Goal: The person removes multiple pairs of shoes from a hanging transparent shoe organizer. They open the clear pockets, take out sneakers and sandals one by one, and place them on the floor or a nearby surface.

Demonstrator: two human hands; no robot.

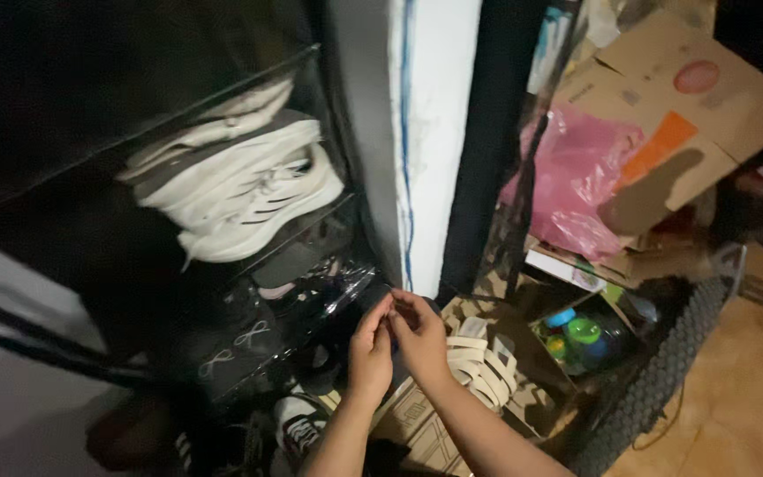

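While both hands meet by the shoe rack (222, 291), left hand (370, 349) & right hand (419, 334) pinch fingertips together; grip contents too small to tell, white sneakers (249, 199) above.

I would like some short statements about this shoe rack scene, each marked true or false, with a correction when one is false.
1. The left hand and the right hand are close together in front of the dark shoe rack. True.
2. The white sneakers with dark stripes lie on the floor. False: they sit on an upper shelf of the rack.
3. A crumpled pink plastic bag lies against the brown cardboard box. True.
4. The beige strappy sandals are left of the hands. False: they are to the right of them.
5. The right hand holds a large bottle. False: no bottle is in it; whether the fingers pinch something small cannot be told.
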